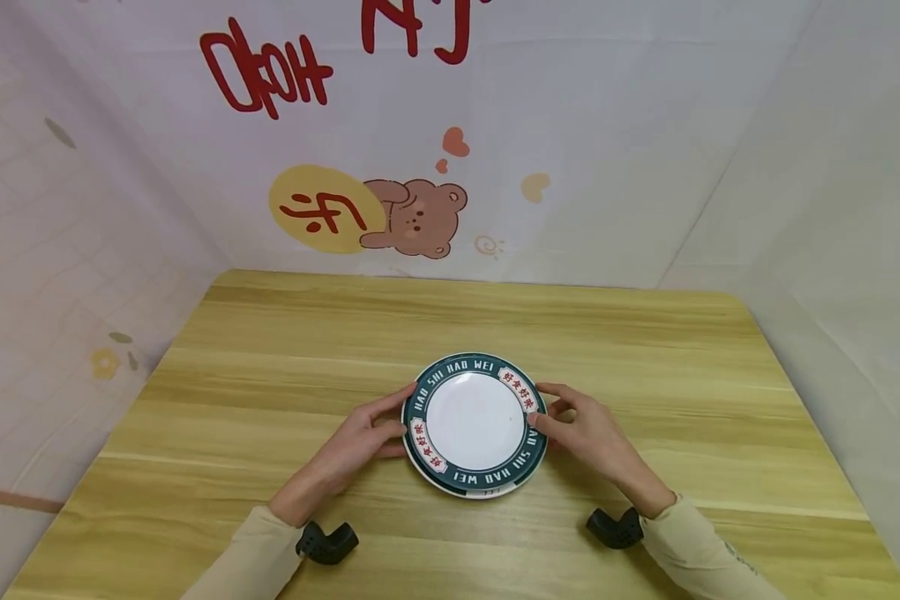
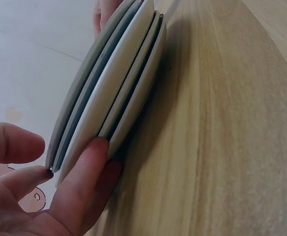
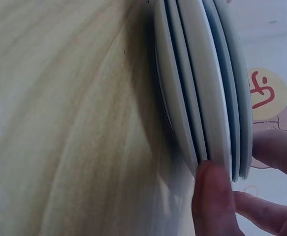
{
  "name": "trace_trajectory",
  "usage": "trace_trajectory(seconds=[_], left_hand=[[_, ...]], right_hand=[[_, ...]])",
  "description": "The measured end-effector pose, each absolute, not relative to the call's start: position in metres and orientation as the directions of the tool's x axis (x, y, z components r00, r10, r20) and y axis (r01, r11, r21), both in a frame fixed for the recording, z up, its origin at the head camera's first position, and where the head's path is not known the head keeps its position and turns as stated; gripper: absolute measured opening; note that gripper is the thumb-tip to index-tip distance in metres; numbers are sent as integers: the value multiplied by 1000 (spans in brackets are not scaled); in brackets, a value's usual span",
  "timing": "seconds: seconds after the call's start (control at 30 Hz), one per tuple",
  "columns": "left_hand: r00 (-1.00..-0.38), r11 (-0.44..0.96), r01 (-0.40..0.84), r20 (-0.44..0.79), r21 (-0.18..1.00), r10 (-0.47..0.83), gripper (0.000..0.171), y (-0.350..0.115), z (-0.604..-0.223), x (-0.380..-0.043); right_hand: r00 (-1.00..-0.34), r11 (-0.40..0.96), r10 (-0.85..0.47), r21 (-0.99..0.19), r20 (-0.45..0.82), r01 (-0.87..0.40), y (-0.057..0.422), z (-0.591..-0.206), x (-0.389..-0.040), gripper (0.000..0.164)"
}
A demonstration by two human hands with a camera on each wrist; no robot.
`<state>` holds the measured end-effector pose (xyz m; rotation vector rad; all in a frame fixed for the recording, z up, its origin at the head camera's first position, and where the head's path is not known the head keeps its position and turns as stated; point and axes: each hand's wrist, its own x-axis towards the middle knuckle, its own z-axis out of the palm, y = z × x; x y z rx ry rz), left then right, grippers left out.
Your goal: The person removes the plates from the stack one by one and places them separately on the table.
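Observation:
A stack of several round plates (image 1: 475,421) sits in front of me on the wooden table. The top plate has a white middle and a dark green rim with white letters and red characters. My left hand (image 1: 360,437) holds the stack at its left edge, its fingertips (image 2: 96,147) against the plates' rims. From the right side my right hand (image 1: 587,427) grips the stack, with the thumb at the top rim. In the right wrist view, a fingertip (image 3: 213,174) presses on the side of the stacked plates (image 3: 202,78), which show pale edges.
Wooden table (image 1: 307,333) spreads around the plates on all sides. A white printed backdrop (image 1: 585,108) with a bear drawing (image 1: 420,218) and red writing stands behind it. Black curved pieces (image 1: 328,543) are attached near both wrists.

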<state>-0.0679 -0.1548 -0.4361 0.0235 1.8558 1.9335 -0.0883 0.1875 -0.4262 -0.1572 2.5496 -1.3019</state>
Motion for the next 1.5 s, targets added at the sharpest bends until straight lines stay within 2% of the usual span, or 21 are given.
trace_trajectory(seconds=[0.8,1.07,1.3,1.5], left_hand=[[-891,39,-283,-278,958,358,61,-156,-435,-75],[-900,135,-202,-238,970,364,61,-154,-438,-71],[-915,251,-133,-216,959,342,60,-150,-444,-66],[-917,304,-99,-205,948,343,66,-148,-445,-66]], right_hand=[[-952,472,-249,-881,-176,40,197,-422,-95,54],[-955,493,-235,-869,-181,43,197,-425,-95,56],[-942,518,-274,-855,-194,25,194,-429,-91,59],[-942,511,-274,-859,-193,28,193,-432,-88,62]])
